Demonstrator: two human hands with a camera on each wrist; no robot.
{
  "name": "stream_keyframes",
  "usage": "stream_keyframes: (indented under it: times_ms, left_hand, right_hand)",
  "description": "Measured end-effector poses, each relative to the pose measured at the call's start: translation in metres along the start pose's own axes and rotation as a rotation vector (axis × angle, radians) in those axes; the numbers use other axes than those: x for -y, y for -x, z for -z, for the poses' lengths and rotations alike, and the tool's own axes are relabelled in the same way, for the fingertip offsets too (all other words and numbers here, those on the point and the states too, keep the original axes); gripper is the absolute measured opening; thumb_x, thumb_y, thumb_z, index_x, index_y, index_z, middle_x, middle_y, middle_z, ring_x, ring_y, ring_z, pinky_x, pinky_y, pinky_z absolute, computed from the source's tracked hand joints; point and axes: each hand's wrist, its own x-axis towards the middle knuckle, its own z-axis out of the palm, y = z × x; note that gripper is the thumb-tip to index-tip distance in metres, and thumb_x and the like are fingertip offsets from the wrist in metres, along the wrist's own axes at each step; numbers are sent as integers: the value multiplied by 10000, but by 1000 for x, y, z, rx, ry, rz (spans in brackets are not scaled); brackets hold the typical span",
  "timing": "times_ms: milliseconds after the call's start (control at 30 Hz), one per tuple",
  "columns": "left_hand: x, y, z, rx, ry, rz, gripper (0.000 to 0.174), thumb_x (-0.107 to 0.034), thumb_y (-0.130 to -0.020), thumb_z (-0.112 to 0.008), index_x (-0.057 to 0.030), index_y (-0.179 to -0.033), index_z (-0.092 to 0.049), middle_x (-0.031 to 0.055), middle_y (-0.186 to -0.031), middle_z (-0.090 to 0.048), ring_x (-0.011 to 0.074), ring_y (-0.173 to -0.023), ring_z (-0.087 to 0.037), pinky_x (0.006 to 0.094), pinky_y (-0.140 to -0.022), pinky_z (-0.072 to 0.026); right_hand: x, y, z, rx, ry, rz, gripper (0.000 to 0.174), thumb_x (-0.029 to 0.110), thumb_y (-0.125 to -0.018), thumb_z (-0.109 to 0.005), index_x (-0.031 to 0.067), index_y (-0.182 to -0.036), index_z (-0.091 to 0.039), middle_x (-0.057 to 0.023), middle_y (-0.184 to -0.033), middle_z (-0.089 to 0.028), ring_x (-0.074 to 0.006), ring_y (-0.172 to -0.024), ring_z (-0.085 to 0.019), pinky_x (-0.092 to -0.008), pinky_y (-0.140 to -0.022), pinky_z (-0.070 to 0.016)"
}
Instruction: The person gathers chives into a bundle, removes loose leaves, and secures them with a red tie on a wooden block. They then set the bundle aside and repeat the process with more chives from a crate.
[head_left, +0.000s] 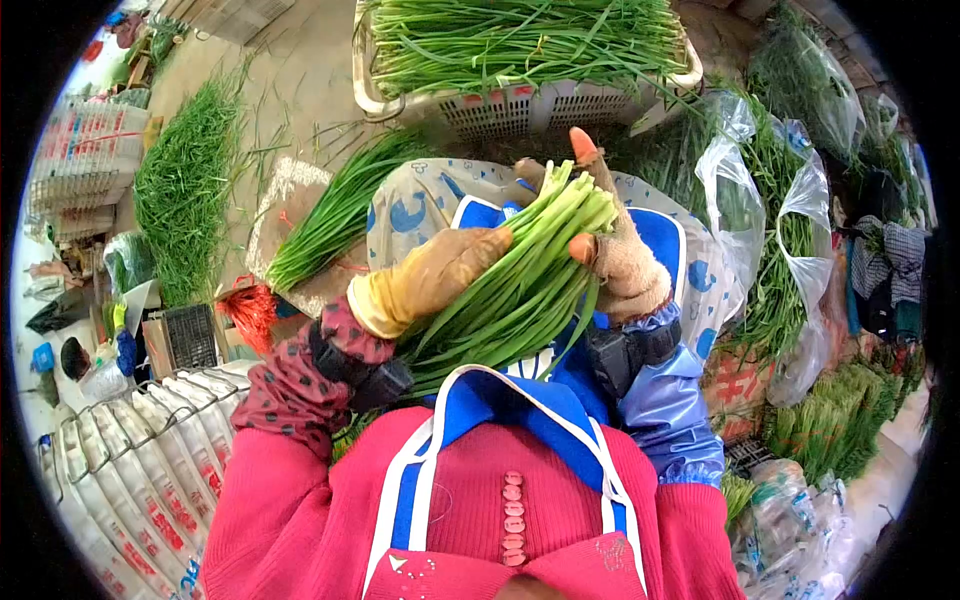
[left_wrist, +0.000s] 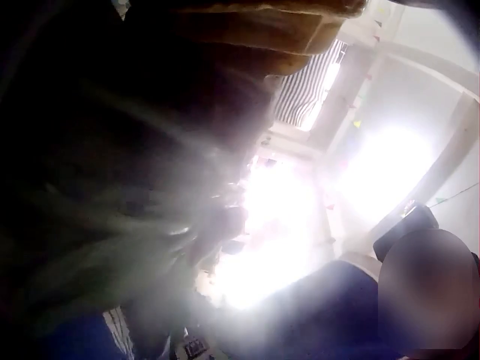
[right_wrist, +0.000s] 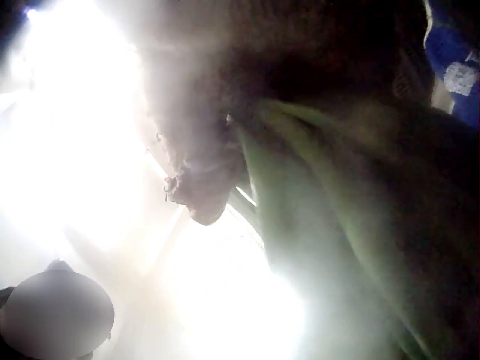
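Chive bundle (head_left: 510, 290) is held over the apron (head_left: 425, 200) on the lap, cut ends pointing away. Left hand (head_left: 435, 275) wraps its middle. Right hand (head_left: 620, 265) grips near the cut ends, thumb on the stalks, index finger straight. Basket (head_left: 520, 105) of chives sits just beyond. Both wrist views are blurred.

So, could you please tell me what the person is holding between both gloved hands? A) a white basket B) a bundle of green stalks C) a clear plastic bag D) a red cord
B: the left hand and the right hand both grip one bundle of green stalks in front of the apron.
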Motion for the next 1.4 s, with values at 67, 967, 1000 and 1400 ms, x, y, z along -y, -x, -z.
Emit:
stream_keyframes:
  times_ms: [67, 967, 1000, 1400]
  left_hand:
    - [-6, -8, 1, 81, 35, 134, 539, -452, -1058, -365, -3, -1163, -644, 93, -990, -698, 151, -918, -621, 329, -815, -494]
    - [-27, 39, 80, -1064, -401, -412, 1019, -431, -837, -762, 24, -1523, -162, 304, -1410, -431, 366, -1281, -491, 411, -1057, -415]
    - [-19, 44, 89, -1039, -385, -402, 1007, -405, -844, -763, 1, -1533, -152, 292, -1424, -420, 363, -1300, -467, 409, -1031, -439]
    - [-85, 54, 129, -342, -124, -287, 1219, -464, -687, -866, -99, -1571, -111, 137, -1627, -145, 278, -1469, -194, 460, -1167, -249]
  right_hand:
    - [11, 1, 2, 91, 63, -113, 1089, 220, -695, -896, 165, -1553, -227, -140, -1424, -486, -297, -1219, -560, -442, -1026, -475]
    - [218, -42, -88, -9, 696, 517, 214, 170, -934, -646, 77, -1116, -583, -101, -980, -656, -241, -966, -652, -344, -838, -544]
    - [241, -41, -94, 48, 993, 629, 249, 166, -939, -633, 75, -1166, -583, -121, -1027, -663, -248, -996, -651, -351, -857, -542]
    - [272, -95, -227, 189, 1315, 532, 311, 57, -790, -729, 59, -1086, -634, 3, -882, -649, -88, -755, -604, -240, -668, -515]
